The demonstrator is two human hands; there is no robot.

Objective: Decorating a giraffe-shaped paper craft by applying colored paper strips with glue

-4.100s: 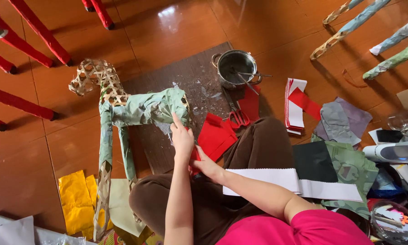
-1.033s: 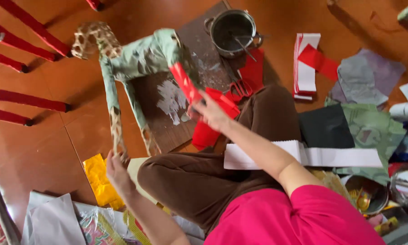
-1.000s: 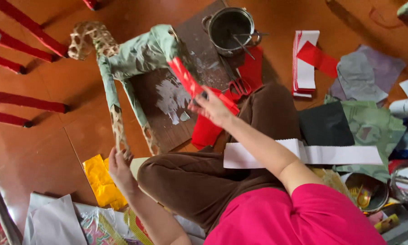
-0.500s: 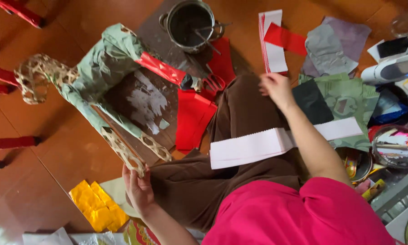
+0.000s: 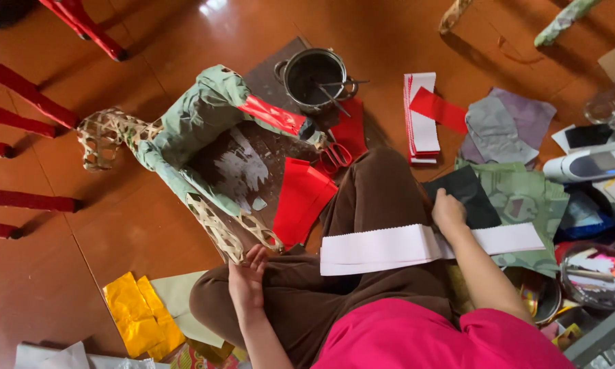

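Bamboo horse frame (image 5: 184, 147), partly wrapped in pale green paper with a red strip (image 5: 275, 115) along its back, lay tilted on the floor ahead of my knees, its long axis running from the bare woven head at the left toward the pot (image 5: 314, 78) at the upper right. My left hand (image 5: 247, 279) was nearer, its fingers (image 5: 256, 256) curled around the end of one woven leg. My right hand (image 5: 448, 210) lay well apart, fingers pressed flat and grasping nothing, on a black sheet (image 5: 461, 195) just above the long white paper strip (image 5: 417, 246) across my lap. Half a second earlier that hand had hovered higher, near the red-and-white stack (image 5: 420, 116); the frame had barely shifted.
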